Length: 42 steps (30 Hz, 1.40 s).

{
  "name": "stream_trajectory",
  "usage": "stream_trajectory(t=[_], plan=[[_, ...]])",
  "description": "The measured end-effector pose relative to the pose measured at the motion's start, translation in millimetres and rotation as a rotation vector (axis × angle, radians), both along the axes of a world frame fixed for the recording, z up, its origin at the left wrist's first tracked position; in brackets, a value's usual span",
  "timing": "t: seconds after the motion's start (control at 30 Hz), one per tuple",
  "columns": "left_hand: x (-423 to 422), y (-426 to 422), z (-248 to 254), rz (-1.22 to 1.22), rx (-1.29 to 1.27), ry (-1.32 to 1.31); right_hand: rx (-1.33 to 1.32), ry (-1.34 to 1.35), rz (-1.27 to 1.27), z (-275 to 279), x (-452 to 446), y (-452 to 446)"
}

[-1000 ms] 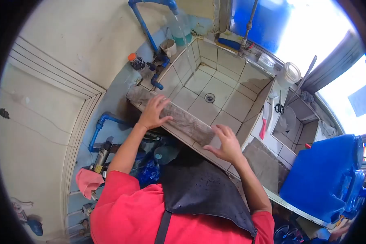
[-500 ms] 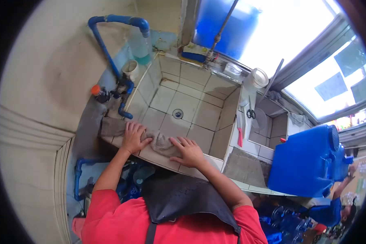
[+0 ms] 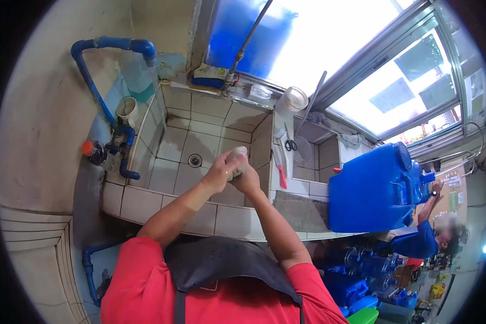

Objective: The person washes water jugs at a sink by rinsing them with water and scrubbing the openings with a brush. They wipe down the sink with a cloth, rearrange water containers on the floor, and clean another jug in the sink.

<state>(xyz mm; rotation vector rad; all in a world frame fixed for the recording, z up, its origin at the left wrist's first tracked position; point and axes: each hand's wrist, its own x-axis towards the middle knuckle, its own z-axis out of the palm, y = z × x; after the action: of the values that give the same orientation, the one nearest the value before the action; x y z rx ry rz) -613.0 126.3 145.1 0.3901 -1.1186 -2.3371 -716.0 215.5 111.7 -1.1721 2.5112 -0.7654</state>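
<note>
Over the tiled sink [image 3: 170, 175] both hands are wrapped round a bunched grey-beige cloth [image 3: 237, 157]. My left hand [image 3: 217, 174] is closed on the cloth from the left. Pressed against it from the right, my right hand [image 3: 248, 178] grips the same cloth, its fingers partly hidden. The drain [image 3: 195, 160] shows in the sink floor, left of the hands. Below the hands runs the tiled front ledge [image 3: 191, 216].
Blue pipes [image 3: 94, 81] and an orange-capped bottle [image 3: 94, 151] stand left. Right of the sink lie scissors [image 3: 290, 144], a red-handled knife [image 3: 282, 175] and a large blue jug [image 3: 367, 191]. A person in blue [image 3: 418, 240] is at far right.
Both hands have lifted the cloth off the front ledge and bunched it together over the sink. The view has shifted, so the sink appears further left.
</note>
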Motion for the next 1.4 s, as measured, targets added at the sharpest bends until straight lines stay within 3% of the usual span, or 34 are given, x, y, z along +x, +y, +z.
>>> stream_trajectory(t=[0.07,0.13,0.2,0.27,0.3,0.37,0.4,0.47,0.5,0.53,0.57,0.6,0.63,0.67,0.73,0.77,0.8,0.87,0.9,0.93,1.0,1.07,1.13,1.2,1.27,1.33,1.4], plan=[[7,-3,16,-0.077,-0.117,-0.011,-0.152,0.022,0.234,-18,-22,-1],[26,-9,42,-0.102,-0.324,-0.128,-0.229,-0.015,0.195,-8,-34,3],[33,-23,28,-0.011,-0.34,-0.209,-0.31,-0.06,0.155,-5,-48,4],[44,-42,0,0.079,-0.362,-0.295,-0.368,-0.315,0.064,-22,-68,5],[50,-53,-20,0.058,-0.585,-0.48,-0.21,-0.609,0.019,43,-54,10],[56,-51,-27,0.044,-0.909,-0.702,-0.25,-0.664,0.065,29,-60,3],[54,-47,-32,0.036,-0.918,-0.708,-0.277,-0.708,0.119,23,-62,0],[42,-31,-29,-0.044,-1.175,-0.514,-0.178,-0.677,0.132,37,-56,-5],[31,-29,-52,-0.121,-0.974,-0.376,-0.208,-0.844,0.103,40,-51,-10],[25,-23,-45,-0.12,-0.977,-0.386,-0.236,-1.012,0.076,40,-47,-14],[16,-18,-35,-0.023,-0.84,-0.349,-0.237,-1.022,0.083,37,-43,-17],[12,-20,-28,0.072,-0.702,-0.312,-0.387,-1.234,0.013,33,-38,-19],[9,-28,-34,0.074,-0.702,-0.326,-0.536,-1.446,-0.066,28,-34,-20],[5,-39,-43,0.028,-0.62,-0.465,-0.529,-1.462,-0.065,17,-34,-20],[2,-58,-49,-0.007,-0.527,-0.619,-0.649,-1.312,0.073,-6,-41,-17],[2,-66,-44,-0.118,-0.332,-0.721,-0.45,-0.838,0.141,9,-36,-10],[5,-69,-42,-0.226,-0.132,-0.815,-0.447,-0.857,0.147,7,-36,-6],[5,-70,-59,-0.266,0.001,-0.707,-0.353,0.278,0.529,9,-39,-4],[5,-69,-67,-0.441,-0.02,-0.708,-0.212,0.436,0.589,11,-38,-2],[4,-65,-66,-0.621,-0.036,-0.705,-0.212,0.424,0.587,8,-40,-4],[1,-58,-66,-0.775,-0.121,-0.846,-0.368,0.766,0.696,-5,-45,-8],[-8,-57,-71,-0.931,-0.218,-0.979,-0.33,0.669,0.714,-36,-46,-8],[-19,-55,-85,-0.918,-0.84,-1.166,-0.291,0.575,0.729,-56,-43,-7],[-22,-44,-88,-0.887,-0.874,-1.239,0.042,0.191,0.624,-65,-31,-2],[-22,-35,-107,-0.855,-0.911,-1.317,0.11,0.085,0.561,-73,-22,2],[-19,-26,-163,-0.876,-1.3,-1.252,0.178,-0.032,0.492,-88,-15,7],[-15,-11,-161,-0.896,-1.354,-1.276,0.217,-0.106,0.495,-110,-13,14]])
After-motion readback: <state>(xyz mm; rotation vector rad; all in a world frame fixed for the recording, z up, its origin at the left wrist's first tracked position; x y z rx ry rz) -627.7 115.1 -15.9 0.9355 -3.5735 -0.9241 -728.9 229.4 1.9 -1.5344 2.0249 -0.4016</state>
